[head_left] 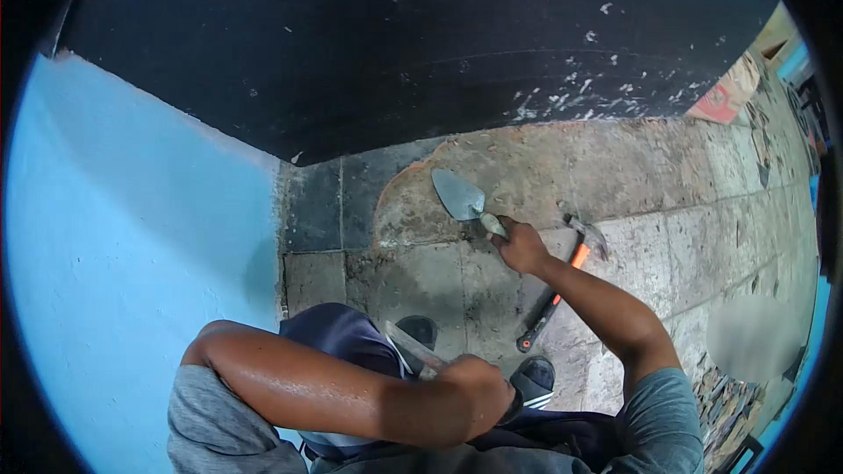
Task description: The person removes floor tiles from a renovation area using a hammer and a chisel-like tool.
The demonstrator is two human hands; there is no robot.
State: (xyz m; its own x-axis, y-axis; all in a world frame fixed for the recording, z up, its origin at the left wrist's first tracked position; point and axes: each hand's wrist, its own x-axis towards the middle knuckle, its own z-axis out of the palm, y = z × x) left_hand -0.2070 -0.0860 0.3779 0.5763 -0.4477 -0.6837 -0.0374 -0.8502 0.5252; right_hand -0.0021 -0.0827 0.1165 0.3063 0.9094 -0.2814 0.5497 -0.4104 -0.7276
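My right hand (pixel 522 247) is closed round the handle of a pointed trowel (pixel 457 195). The trowel's grey blade is over the worn floor near the black wall, pointing to the upper left. My left hand (pixel 479 393), bent across my lap, grips a tool with a flat grey metal blade (pixel 413 347) that sticks out toward the upper left. A dark handle end shows at the other side of the fist; the rest is hidden by the fingers. Just right of the trowel hand, a claw hammer (pixel 580 254) with an orange and black handle lies on the floor.
A black wall (pixel 395 44) with chipped white spots rises ahead, meeting a light blue wall (pixel 149 211) at left. Dark tiles (pixel 313 206) lie in the corner. Broken pieces (pixel 724 412) are heaped at lower right, and a reddish sack (pixel 727 92) stands at upper right.
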